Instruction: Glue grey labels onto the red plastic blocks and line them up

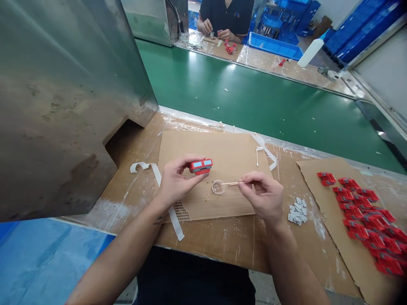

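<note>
My left hand point(178, 180) is closed on a small red and grey plastic part point(201, 166) with two light-blue rectangles on its face, held above the cardboard sheet. A thin cotton swab point(233, 184) is pinched in the fingers of my right hand point(262, 195) and points left. Its far end lies at the rim of a small clear cup point(217, 187) on the cardboard point(197, 146); whether it touches the cup I cannot tell. Just right of my right hand sits a pile of small grey square pieces point(297, 211).
Strips of white tape point(176, 222) lie at the cardboard's left and right edges. Many red parts point(365, 214) cover another cardboard piece at right. A metal housing point(63, 106) stands at left. Beyond a green conveyor belt point(222, 84), a person point(227, 19) handles small items.
</note>
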Demonstrator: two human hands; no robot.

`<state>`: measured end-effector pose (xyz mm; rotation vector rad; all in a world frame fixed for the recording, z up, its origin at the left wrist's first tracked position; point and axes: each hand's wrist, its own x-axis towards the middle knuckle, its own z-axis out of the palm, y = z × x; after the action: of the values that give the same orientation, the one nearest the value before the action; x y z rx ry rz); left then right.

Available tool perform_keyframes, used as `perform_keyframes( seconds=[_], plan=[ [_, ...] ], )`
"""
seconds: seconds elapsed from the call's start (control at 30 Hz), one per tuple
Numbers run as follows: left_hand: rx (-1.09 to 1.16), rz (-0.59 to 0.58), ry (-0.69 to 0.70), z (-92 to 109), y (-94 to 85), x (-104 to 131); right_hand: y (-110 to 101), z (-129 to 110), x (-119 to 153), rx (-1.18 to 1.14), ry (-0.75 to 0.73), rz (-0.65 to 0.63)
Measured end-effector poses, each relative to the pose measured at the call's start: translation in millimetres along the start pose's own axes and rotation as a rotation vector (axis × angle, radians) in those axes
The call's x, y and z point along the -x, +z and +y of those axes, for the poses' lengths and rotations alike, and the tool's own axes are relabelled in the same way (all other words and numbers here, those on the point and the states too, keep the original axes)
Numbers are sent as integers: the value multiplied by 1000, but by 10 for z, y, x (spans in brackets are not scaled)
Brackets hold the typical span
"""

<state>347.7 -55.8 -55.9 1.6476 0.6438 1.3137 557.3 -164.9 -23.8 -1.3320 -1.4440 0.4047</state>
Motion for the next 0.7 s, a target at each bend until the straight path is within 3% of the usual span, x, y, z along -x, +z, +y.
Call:
perform_keyframes(
  seconds=[0.1, 0.2, 0.7],
  plan=[
    [-116, -73, 95, 60, 68, 23, -30, -46, -5, -245, 27, 116],
    [-156, -130, 123, 123, 147, 48, 24, -92, 1, -361, 18, 142],
    [-160, -168, 175, 159, 183, 84, 124, -136, 38, -229, -10, 64]
  ],
)
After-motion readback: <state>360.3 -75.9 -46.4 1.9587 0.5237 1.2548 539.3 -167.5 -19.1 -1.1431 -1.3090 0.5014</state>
